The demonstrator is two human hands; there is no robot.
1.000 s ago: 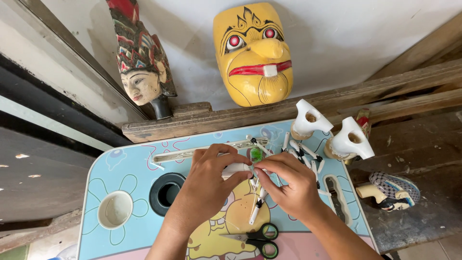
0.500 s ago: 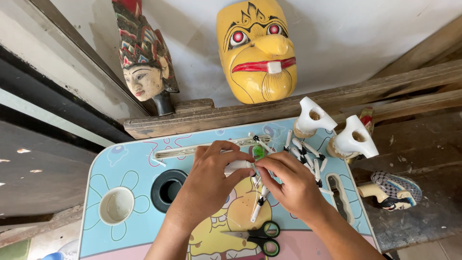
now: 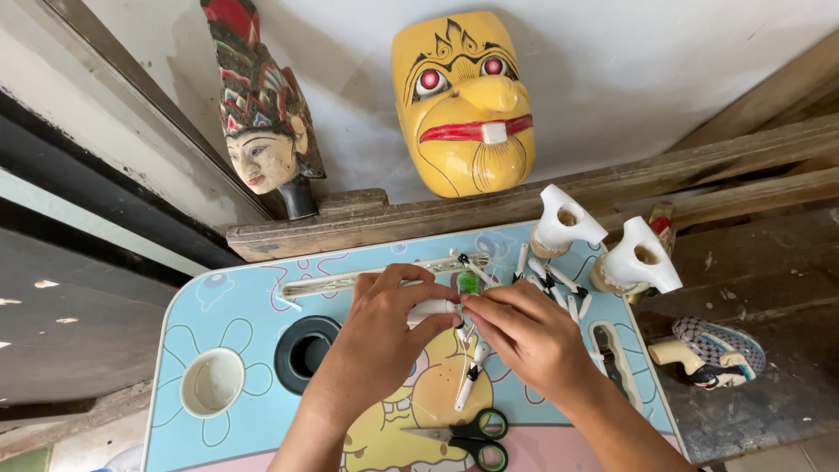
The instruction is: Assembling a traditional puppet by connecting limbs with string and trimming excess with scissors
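The small white piece (image 3: 432, 309) was pinched in the fingers (image 3: 441, 320) of the left hand (image 3: 384, 336), just above the middle of the pale blue desk (image 3: 253, 328). Its long axis was laid roughly left to right, its right end turned toward the right hand (image 3: 524, 336). The right fingers (image 3: 472, 301) were closed at that end, touching it. It appeared smooth, rounded and plain white, mostly hidden by the fingers.
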